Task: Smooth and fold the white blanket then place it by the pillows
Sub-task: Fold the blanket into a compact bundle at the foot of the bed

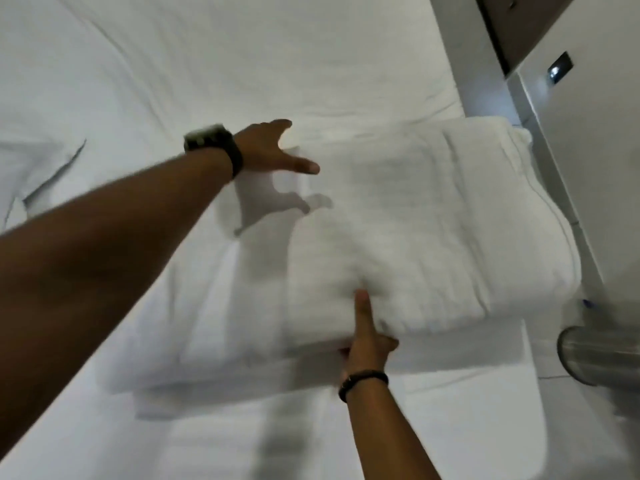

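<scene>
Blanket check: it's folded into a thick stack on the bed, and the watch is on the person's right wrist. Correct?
Not quite. The head view shows the watch on the left wrist; the right wrist wears a thin dark band. The blanket is indeed folded on the bed.

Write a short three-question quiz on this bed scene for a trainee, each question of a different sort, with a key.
1. True or false: the blanket lies spread out flat in a single layer over the bed.
2. Which wrist bears the watch? A) left B) right C) neither
3. Fill in: the right hand grips the blanket's near ____.

Key
1. False: it is folded into a thick stack.
2. A: the watch sits behind the left hand, whose fingers are spread at the blanket's far side; the right wrist has a thin bracelet.
3. Edge: thumb on top, fingers under.
</scene>
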